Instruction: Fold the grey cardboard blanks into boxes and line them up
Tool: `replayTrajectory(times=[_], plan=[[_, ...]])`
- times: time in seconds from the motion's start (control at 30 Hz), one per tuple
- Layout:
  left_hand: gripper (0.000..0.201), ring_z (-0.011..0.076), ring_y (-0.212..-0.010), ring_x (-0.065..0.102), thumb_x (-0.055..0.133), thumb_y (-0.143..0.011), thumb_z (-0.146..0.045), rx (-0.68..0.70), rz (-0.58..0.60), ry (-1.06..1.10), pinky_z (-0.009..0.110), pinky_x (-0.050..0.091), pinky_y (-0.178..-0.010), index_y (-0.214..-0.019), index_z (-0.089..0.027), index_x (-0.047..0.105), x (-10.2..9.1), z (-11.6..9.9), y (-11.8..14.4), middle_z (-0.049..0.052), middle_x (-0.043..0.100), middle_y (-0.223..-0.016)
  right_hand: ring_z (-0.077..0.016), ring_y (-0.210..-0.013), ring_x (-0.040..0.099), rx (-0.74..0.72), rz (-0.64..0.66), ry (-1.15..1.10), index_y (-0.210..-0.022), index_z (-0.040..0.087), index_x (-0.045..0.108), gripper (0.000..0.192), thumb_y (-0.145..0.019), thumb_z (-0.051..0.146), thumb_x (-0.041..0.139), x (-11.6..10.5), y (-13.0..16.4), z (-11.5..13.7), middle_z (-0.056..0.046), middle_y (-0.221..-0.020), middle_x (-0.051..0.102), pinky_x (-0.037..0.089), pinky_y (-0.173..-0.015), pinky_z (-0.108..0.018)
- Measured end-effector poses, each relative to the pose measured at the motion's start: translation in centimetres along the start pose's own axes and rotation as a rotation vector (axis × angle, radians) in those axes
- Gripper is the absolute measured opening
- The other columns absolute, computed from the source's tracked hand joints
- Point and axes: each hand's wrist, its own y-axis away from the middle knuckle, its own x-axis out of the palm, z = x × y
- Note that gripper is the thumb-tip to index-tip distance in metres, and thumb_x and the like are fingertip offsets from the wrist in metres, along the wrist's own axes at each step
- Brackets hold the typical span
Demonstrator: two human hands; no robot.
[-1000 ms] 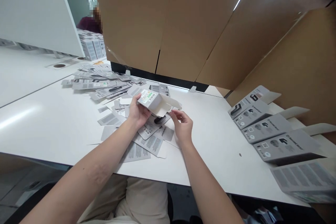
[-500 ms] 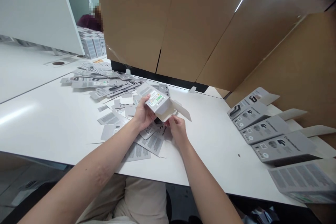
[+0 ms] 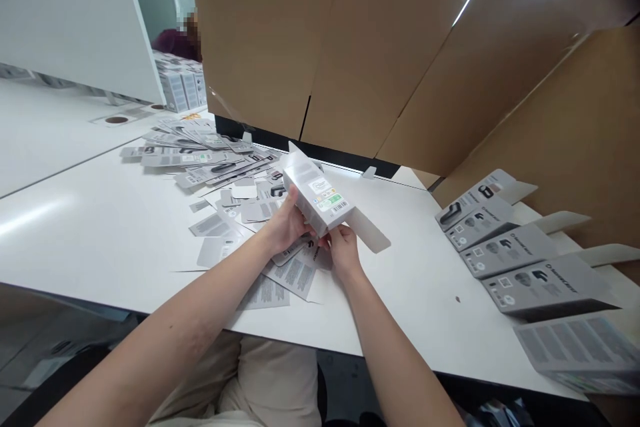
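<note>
Grey carton (image 3: 316,197), half erected, is held above the desk (image 3: 100,227) over a scatter of flat blanks (image 3: 210,160). The left hand (image 3: 287,223) has its grip closed around the carton's lower left side; the right hand (image 3: 343,250) pinches its bottom end, beside the open flap (image 3: 370,237). To fold well, keep the left hand steadying the walls square while the right tucks the flap in without creasing it. Finished boxes (image 3: 520,260) lie well apart to the right.
</note>
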Motion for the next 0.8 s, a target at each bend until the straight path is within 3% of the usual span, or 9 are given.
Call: replayTrajectory(times=[0.13, 0.27, 0.33, 0.4, 0.5, 0.57, 0.67, 0.8], plan=[[0.074, 0.0258, -0.076, 0.073, 0.076, -0.104, -0.087, -0.031, 0.037, 0.017, 0.036, 0.054, -0.061, -0.134, -0.020, 0.086, 0.3, 0.3, 0.1, 0.014, 0.087, -0.108, -0.0152, -0.045, 0.037, 0.027, 0.076, -0.051, -0.064, 0.025, 0.071, 0.077, -0.084, 0.099, 0.072, 0.3, 0.2, 0.6, -0.001, -0.046, 0.052, 0.031, -0.047, -0.034], [0.072, 0.0229, -0.061, 0.066, 0.071, -0.108, -0.084, -0.071, 0.085, -0.006, 0.038, 0.055, -0.061, -0.128, -0.016, 0.086, 0.5, 0.3, 0.2, 0.014, 0.086, -0.098, -0.0138, -0.042, 0.035, 0.056, 0.134, -0.063, -0.067, 0.023, 0.076, 0.083, -0.086, 0.104, 0.067, 0.6, 0.5, 1.0, 0.001, -0.045, 0.048, 0.029, -0.046, -0.033], [0.061, 0.0245, -0.068, 0.072, 0.074, -0.110, -0.075, -0.048, 0.001, 0.044, 0.036, 0.058, -0.062, -0.126, -0.017, 0.085, 0.6, -0.1, 0.3, 0.013, 0.087, -0.100, -0.0137, -0.043, 0.036, 0.077, 0.167, -0.044, -0.069, 0.023, 0.078, 0.087, -0.087, 0.107, 0.066, 0.6, 0.7, 1.0, 0.001, -0.046, 0.051, 0.030, -0.046, -0.033], [0.047, 0.0260, -0.081, 0.079, 0.076, -0.111, -0.062, 0.026, -0.154, 0.152, 0.035, 0.062, -0.068, -0.126, -0.018, 0.084, 0.8, -0.7, 0.3, 0.011, 0.089, -0.105, -0.0137, -0.044, 0.039, 0.087, 0.156, -0.014, -0.075, 0.022, 0.081, 0.088, -0.088, 0.108, 0.068, 0.6, 0.9, 0.9, 0.000, -0.051, 0.055, 0.033, -0.046, -0.033], [0.033, 0.0245, -0.089, 0.083, 0.075, -0.110, -0.049, 0.166, -0.382, 0.264, 0.033, 0.064, -0.070, -0.126, -0.020, 0.081, 0.8, -1.7, 0.1, 0.006, 0.089, -0.108, -0.0140, -0.048, 0.042, 0.054, -0.005, 0.002, -0.095, 0.020, 0.084, 0.081, -0.089, 0.101, 0.079, 0.3, 1.0, 0.6, -0.001, -0.065, 0.065, 0.037, -0.047, -0.033], [0.034, 0.0240, -0.088, 0.083, 0.077, -0.108, -0.049, 0.205, -0.467, 0.249, 0.032, 0.064, -0.066, -0.127, -0.021, 0.080, 0.6, -2.2, -0.1, 0.006, 0.089, -0.108, -0.0149, -0.057, 0.051, -0.032, -0.165, 0.013, -0.117, 0.021, 0.085, 0.074, -0.089, 0.090, 0.088, -0.1, 0.8, 0.5, -0.003, -0.086, 0.074, 0.044, -0.051, -0.033], [0.042, 0.0243, -0.088, 0.084, 0.084, -0.102, -0.054, 0.188, -0.516, 0.158, 0.031, 0.065, -0.063, -0.128, -0.021, 0.079, 0.4, -2.2, -0.3, 0.006, 0.089, -0.109, -0.0189, -0.083, 0.067, -0.237, -0.342, 0.120, -0.141, 0.027, 0.084, 0.064, -0.093, 0.069, 0.094, -0.9, 0.5, 0.5, -0.008, -0.120, 0.078, 0.058, -0.068, -0.034], [0.066, 0.0276, -0.099, 0.088, 0.097, -0.090, -0.064, 0.144, -0.495, -0.072, 0.032, 0.069, -0.065, -0.138, -0.024, 0.076, 0.1, -1.0, -0.5, 0.008, 0.089, -0.123, -0.0262, -0.105, 0.073, -0.467, -0.329, 0.302, -0.139, 0.031, 0.091, 0.042, -0.101, 0.049, 0.091, -1.6, 0.2, 0.3, -0.010, -0.126, 0.083, 0.065, -0.088, -0.043]])
